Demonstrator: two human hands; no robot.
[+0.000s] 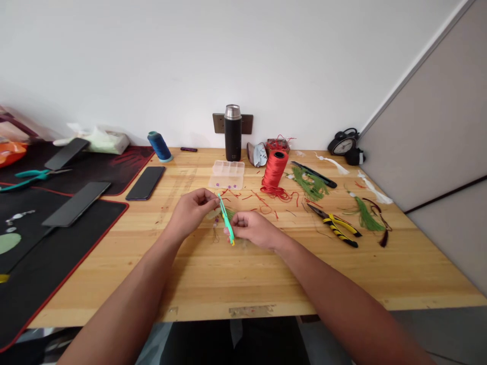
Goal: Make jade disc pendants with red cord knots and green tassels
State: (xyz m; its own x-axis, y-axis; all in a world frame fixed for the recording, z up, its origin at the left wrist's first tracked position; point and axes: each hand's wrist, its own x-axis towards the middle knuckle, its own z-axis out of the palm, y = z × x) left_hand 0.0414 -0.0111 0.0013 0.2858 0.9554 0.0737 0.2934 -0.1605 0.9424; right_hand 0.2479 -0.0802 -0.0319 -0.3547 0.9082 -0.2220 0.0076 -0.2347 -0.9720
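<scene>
Over the middle of the table my right hand (249,229) is closed around the lower part of a slim green two-armed tool (225,218) with a yellow end. The tool tilts up and left, its upper end reaching the fingertips of my left hand (195,209). Thumb and forefinger of that hand are pinched together; what lies between them is too small to make out. Behind and below the tool, partly covered by my hands, are purple beads (216,221) on thin cord and some green tassel threads (230,215).
Past my hands lie red cord scraps (266,205), a clear bead box (227,180), a red cord spool (274,170) and a black flask (233,134). To the right are pliers (335,225), a cutter (315,175) and green tassels (367,215). A phone (145,183) lies left.
</scene>
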